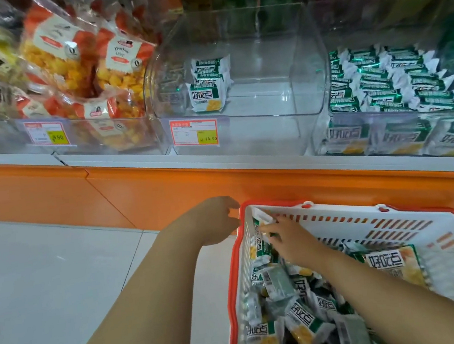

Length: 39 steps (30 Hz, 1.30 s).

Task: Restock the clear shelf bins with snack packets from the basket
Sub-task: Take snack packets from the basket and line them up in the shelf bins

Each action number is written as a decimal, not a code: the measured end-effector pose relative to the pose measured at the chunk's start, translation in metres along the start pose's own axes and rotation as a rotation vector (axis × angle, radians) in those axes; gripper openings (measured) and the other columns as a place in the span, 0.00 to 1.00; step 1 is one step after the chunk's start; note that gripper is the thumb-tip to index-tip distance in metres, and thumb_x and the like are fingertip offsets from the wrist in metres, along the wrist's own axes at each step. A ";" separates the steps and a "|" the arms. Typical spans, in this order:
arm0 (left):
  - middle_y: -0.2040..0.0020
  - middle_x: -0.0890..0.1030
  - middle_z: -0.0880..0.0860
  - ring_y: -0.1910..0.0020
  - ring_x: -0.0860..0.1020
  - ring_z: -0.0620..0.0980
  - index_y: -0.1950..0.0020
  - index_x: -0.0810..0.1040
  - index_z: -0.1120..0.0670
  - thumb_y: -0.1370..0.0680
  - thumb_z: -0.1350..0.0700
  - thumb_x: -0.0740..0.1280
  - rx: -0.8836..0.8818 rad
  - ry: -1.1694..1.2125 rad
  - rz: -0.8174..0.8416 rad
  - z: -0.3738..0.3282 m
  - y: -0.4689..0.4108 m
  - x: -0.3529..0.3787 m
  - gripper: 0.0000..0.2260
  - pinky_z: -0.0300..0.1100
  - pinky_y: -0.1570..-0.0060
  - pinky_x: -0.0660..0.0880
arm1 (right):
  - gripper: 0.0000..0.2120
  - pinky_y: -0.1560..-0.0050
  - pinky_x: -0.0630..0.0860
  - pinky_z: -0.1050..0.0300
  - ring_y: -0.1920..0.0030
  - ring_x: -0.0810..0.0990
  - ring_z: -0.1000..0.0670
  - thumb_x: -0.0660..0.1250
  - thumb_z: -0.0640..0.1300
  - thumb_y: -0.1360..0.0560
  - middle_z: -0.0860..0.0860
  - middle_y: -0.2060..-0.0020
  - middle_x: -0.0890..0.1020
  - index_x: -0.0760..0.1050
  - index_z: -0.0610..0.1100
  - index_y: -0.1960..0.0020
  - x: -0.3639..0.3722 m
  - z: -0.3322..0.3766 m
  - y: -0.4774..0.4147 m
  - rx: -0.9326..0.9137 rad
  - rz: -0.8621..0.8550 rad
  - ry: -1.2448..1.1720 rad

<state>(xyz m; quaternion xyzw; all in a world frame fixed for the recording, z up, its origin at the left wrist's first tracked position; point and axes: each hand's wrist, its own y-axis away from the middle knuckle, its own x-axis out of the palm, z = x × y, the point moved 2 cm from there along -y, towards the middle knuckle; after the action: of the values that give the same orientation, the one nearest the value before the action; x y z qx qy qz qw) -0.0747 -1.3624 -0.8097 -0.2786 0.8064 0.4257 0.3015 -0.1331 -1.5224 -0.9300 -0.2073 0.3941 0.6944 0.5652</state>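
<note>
so the basket [337, 207] is white with an orange rim, the packets [302, 319] are green and white with yellow bits. The shelf [193, 181] front is orange, the bags [72, 67] are yellow and orange-red, and the floor [46, 263] is pale grey tile.

Green-white snack packets [301, 316] fill the orange-rimmed basket [395, 220]; the middle clear bin [263, 54] holds few.

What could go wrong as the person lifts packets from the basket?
The right hand grips packets at the basket corner; loose ones may slip and fall to the floor. The right bin is heaped, so more there may spill over. The middle bin has a small stack that could topple.
</note>
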 end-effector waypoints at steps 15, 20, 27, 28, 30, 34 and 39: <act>0.47 0.82 0.48 0.48 0.81 0.46 0.42 0.77 0.48 0.23 0.52 0.67 0.293 0.551 -0.013 -0.057 0.046 -0.039 0.09 0.46 0.44 0.74 | 0.14 0.53 0.78 0.39 0.53 0.82 0.43 0.69 0.39 0.26 0.53 0.56 0.80 0.68 0.54 0.59 -0.140 0.097 0.094 -0.169 -0.474 -0.543; 0.49 0.83 0.48 0.47 0.80 0.48 0.47 0.78 0.46 0.23 0.54 0.68 0.412 0.701 -0.211 -0.059 0.056 -0.054 0.06 0.51 0.42 0.76 | 0.34 0.52 0.80 0.53 0.53 0.81 0.54 0.72 0.40 0.29 0.49 0.49 0.76 0.58 0.63 0.34 -0.172 0.127 0.102 -0.232 -0.520 -0.353; 0.64 0.72 0.45 0.77 0.70 0.34 0.43 0.76 0.49 0.22 0.58 0.67 0.450 0.570 -0.571 -0.053 0.059 -0.068 0.09 0.28 0.79 0.62 | 0.13 0.52 0.69 0.63 0.53 0.72 0.58 0.69 0.48 0.26 0.59 0.53 0.79 0.77 0.56 0.43 -0.197 0.175 0.078 -0.370 -0.454 0.312; 0.65 0.72 0.45 0.78 0.69 0.34 0.42 0.76 0.50 0.22 0.58 0.67 0.437 0.594 -0.618 -0.052 0.059 -0.070 0.10 0.28 0.79 0.61 | 0.10 0.55 0.66 0.66 0.56 0.71 0.60 0.69 0.49 0.27 0.62 0.57 0.78 0.78 0.56 0.46 -0.199 0.182 0.071 -0.390 -0.434 0.356; 0.62 0.75 0.45 0.74 0.71 0.35 0.40 0.75 0.50 0.22 0.59 0.66 0.389 0.660 -0.761 -0.045 0.057 -0.077 0.12 0.27 0.76 0.63 | 0.08 0.59 0.64 0.70 0.59 0.72 0.60 0.70 0.48 0.27 0.64 0.60 0.76 0.79 0.52 0.48 -0.207 0.193 0.056 -0.422 -0.456 0.355; 0.41 0.75 0.48 0.47 0.74 0.44 0.35 0.73 0.48 0.22 0.59 0.64 0.167 0.729 -1.077 -0.016 0.045 -0.084 0.16 0.35 0.49 0.70 | 0.10 0.60 0.64 0.70 0.54 0.74 0.57 0.72 0.44 0.28 0.56 0.56 0.78 0.79 0.45 0.47 -0.223 0.197 0.008 -0.404 -0.646 0.199; 0.30 0.64 0.51 0.35 0.67 0.47 0.29 0.68 0.49 0.21 0.56 0.65 0.021 0.750 -1.053 0.006 0.024 -0.074 0.21 0.29 0.48 0.60 | 0.12 0.61 0.67 0.70 0.55 0.74 0.54 0.73 0.41 0.29 0.48 0.54 0.79 0.78 0.38 0.47 -0.201 0.172 -0.073 -0.296 -0.538 0.103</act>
<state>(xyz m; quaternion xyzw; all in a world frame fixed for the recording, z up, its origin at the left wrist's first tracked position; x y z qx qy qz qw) -0.0410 -1.3311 -0.7461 -0.7637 0.6167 0.0867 0.1702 0.0188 -1.5094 -0.7017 -0.4191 0.2481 0.5584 0.6716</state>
